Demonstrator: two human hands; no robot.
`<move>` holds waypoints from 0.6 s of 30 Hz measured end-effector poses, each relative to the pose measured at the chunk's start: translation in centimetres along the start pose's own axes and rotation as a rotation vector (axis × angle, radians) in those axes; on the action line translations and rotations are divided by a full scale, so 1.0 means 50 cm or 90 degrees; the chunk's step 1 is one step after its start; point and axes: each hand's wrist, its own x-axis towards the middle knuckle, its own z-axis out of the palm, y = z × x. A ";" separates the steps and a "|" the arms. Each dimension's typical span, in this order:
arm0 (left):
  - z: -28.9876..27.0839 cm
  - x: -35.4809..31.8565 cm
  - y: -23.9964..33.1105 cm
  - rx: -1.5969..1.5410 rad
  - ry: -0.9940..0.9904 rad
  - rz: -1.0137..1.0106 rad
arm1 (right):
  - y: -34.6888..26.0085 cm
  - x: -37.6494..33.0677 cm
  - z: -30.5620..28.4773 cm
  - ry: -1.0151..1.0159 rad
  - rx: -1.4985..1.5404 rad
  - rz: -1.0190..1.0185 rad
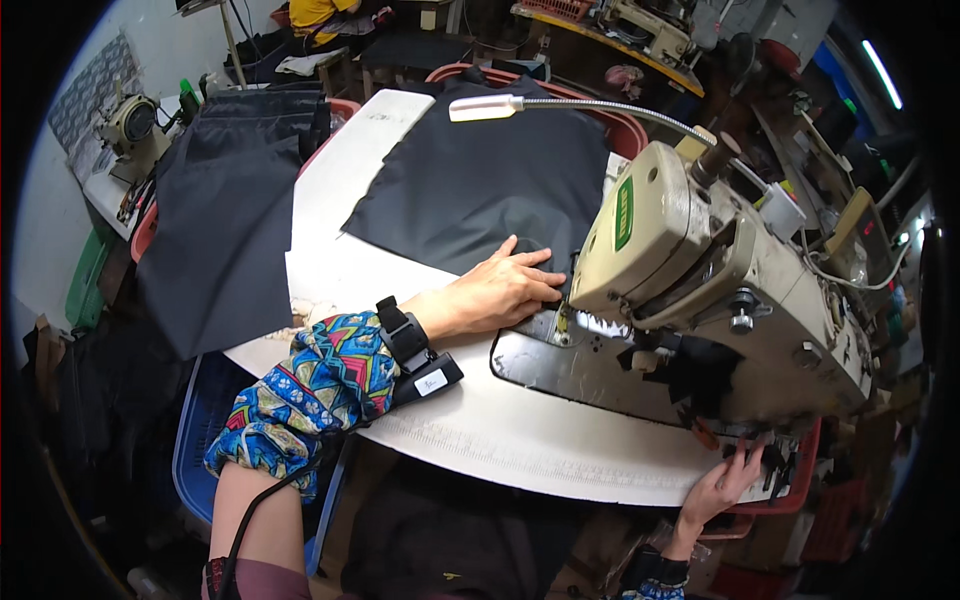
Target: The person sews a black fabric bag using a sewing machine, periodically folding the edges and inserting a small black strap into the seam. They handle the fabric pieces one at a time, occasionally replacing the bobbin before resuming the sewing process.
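Note:
My left hand (495,290) lies with its fingers spread on the near edge of a large black fabric sheet (470,180), its fingertips close to the needle area of a cream sewing machine (640,235). The sheet rests flat on the white sewing table (430,430) and runs back over its far edge. At the table's front right corner is my right hand (725,487), fingers stretched out beside small dark pieces (775,460); nothing shows in its grasp. A patterned sleeve and a black wrist strap (402,337) cover my left forearm.
More black fabric (225,210) hangs over the table's left side. A blue basket (190,450) stands below it, and a red basket (805,480) sits under the right corner. A bendable lamp (490,107) arches over the sheet. Behind are other sewing machines and a person in yellow (315,20).

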 end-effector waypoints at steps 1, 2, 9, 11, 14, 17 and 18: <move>-0.004 0.007 -0.023 -0.040 -0.007 0.025 | 0.010 -0.006 -0.001 -0.038 -0.004 -0.013; -0.017 0.017 -0.049 -0.095 -0.016 0.036 | 0.015 -0.009 0.002 -0.076 -0.008 -0.026; -0.140 -0.086 -0.086 0.243 0.129 -0.123 | 0.023 -0.013 0.001 -0.092 0.025 -0.038; -0.179 -0.214 -0.072 0.260 0.190 -0.262 | 0.043 -0.018 -0.009 -0.082 0.023 -0.052; -0.236 -0.425 -0.082 0.545 0.250 -0.602 | 0.039 -0.016 -0.024 -0.048 -0.011 -0.109; -0.219 -0.502 -0.060 0.394 0.097 -0.626 | 0.004 -0.017 -0.003 -0.071 0.035 -0.136; -0.189 -0.503 -0.028 0.300 0.147 -0.575 | -0.010 -0.027 -0.009 -0.094 0.074 -0.190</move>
